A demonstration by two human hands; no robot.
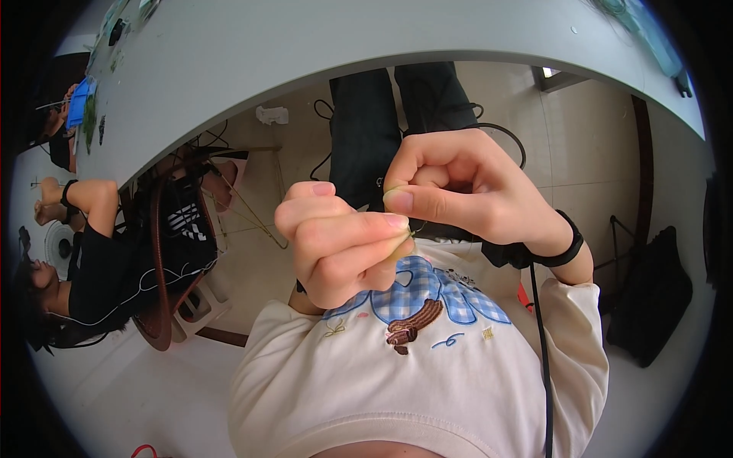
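My left hand [343,248] is closed in a pinch, held in front of my cream shirt. A tiny, thin, greenish thread-like piece [414,232] sticks out at its fingertips, too small to name. Just above and to the right, my right hand [469,187] is also pinched, with thumb and forefinger pressed together. Whatever lies between those fingertips is too small to make out. The two hands are close together, above my lap and below the table edge. A black band [567,243] circles my right wrist.
A pale grey table [366,34] curves across the top. On its left stands a blue container [78,103]; a teal plastic bag [641,30] lies at its right. Another person [99,252] sits at the left. A black cable [540,343] hangs down by my right arm. A black bag [653,298] stands at right.
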